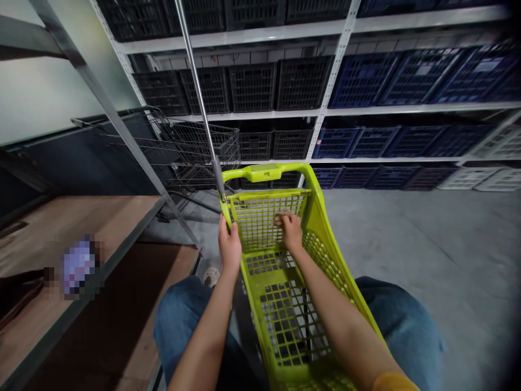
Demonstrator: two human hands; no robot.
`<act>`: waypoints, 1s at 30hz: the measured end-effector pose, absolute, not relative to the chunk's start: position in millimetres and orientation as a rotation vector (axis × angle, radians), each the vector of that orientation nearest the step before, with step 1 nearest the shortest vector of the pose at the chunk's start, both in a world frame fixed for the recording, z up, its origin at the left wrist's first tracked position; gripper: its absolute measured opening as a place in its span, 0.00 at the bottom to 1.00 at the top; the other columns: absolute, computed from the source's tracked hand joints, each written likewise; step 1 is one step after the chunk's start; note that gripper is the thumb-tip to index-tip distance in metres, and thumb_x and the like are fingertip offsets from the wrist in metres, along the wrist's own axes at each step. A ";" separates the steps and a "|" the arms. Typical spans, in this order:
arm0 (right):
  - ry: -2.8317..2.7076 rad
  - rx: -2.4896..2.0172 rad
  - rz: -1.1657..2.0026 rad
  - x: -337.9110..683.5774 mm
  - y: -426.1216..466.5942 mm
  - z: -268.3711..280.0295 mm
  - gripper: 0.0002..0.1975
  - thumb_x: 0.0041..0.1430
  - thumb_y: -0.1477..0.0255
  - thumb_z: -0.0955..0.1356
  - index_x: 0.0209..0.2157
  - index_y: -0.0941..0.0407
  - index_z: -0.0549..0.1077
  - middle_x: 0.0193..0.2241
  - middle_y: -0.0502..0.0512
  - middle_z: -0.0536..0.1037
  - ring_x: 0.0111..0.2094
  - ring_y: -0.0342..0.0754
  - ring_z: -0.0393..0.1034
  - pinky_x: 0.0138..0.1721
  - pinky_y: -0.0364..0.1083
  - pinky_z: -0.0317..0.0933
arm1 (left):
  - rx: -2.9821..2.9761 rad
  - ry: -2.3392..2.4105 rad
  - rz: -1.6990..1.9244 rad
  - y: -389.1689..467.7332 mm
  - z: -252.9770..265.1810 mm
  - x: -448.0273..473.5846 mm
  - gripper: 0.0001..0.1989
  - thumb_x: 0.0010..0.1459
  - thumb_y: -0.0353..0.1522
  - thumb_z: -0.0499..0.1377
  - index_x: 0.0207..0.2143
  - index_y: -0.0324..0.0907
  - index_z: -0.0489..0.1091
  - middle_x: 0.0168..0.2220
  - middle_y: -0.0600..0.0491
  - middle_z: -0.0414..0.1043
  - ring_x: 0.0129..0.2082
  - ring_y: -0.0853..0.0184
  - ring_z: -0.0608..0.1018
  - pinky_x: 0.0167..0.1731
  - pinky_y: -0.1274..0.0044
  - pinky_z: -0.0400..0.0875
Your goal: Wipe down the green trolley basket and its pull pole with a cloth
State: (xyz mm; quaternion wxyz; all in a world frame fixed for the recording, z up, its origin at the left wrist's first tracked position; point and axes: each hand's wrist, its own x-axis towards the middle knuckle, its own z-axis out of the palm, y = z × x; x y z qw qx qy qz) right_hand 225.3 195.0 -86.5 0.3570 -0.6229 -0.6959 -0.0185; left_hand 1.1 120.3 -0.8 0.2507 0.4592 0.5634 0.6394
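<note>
A lime-green plastic shopping cart (257, 277) with mesh walls stands between my knees. My left hand (230, 243) is closed around its left rim, just below the foot of a tall metal pole (199, 89) that rises from the cart's corner. Inside the basket, my right hand (292, 232) is closed on a small brown crumpled piece (280, 218), perhaps a cloth, at the mesh back panel (256, 220). Its exact kind is too blurred to tell. Above the panel runs the cart's green handle (264, 172).
Shelves with black crates (252, 87) and blue crates (360, 79) fill the far side. Behind the cart is a dark wire shopping cart (191, 144). On the left, a wooden shelf (118, 217) with metal posts holds a blurred-out item (79, 266). Grey floor (407, 239) lies right.
</note>
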 end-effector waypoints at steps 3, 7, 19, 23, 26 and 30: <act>-1.498 -1.775 -0.082 246.6 192.0 -98.9 0.10 0.59 0.80 0.61 0.39 0.56 0.72 0.40 0.58 0.67 0.42 0.51 0.58 0.43 0.48 0.58 | 1.251 1.512 1.748 122.8 -2.7 2.2 0.26 0.65 0.43 0.56 0.63 0.43 0.63 0.67 0.47 0.60 0.68 0.61 0.61 0.67 0.72 0.53; -1.250 -1.755 -0.078 210.6 190.6 -105.1 0.11 0.58 0.79 0.61 0.40 0.56 0.70 0.43 0.61 0.65 0.46 0.54 0.60 0.49 0.52 0.58 | 1.240 1.509 1.760 123.8 -1.9 3.9 0.26 0.65 0.41 0.55 0.63 0.43 0.63 0.67 0.46 0.60 0.68 0.61 0.61 0.67 0.71 0.53; -2.176 -1.307 0.200 78.1 173.4 -99.4 0.14 0.68 0.74 0.61 0.50 0.54 0.72 0.48 0.61 0.71 0.49 0.54 0.61 0.46 0.48 0.62 | 1.240 1.537 1.758 122.9 1.1 4.7 0.24 0.65 0.41 0.56 0.60 0.44 0.65 0.65 0.46 0.64 0.67 0.61 0.63 0.66 0.70 0.55; -2.286 -1.324 0.103 117.3 176.6 -103.5 0.13 0.66 0.74 0.63 0.50 0.52 0.73 0.50 0.60 0.71 0.50 0.54 0.60 0.49 0.49 0.61 | 1.258 1.532 1.732 123.6 1.2 4.5 0.24 0.65 0.40 0.55 0.61 0.44 0.64 0.65 0.45 0.63 0.67 0.60 0.63 0.66 0.69 0.55; -2.165 -1.453 0.031 180.0 175.8 -113.4 0.14 0.65 0.75 0.63 0.48 0.51 0.74 0.49 0.58 0.71 0.50 0.53 0.60 0.52 0.49 0.59 | 1.263 1.512 1.739 123.6 0.9 4.3 0.24 0.65 0.41 0.55 0.62 0.44 0.64 0.65 0.46 0.64 0.67 0.59 0.64 0.66 0.68 0.55; -1.717 -1.841 0.006 247.0 169.4 -130.4 0.15 0.61 0.79 0.61 0.44 0.54 0.74 0.44 0.59 0.69 0.44 0.51 0.61 0.46 0.47 0.59 | 1.251 1.476 1.756 124.3 -0.1 4.7 0.25 0.64 0.41 0.56 0.62 0.45 0.64 0.63 0.48 0.66 0.67 0.59 0.63 0.66 0.69 0.56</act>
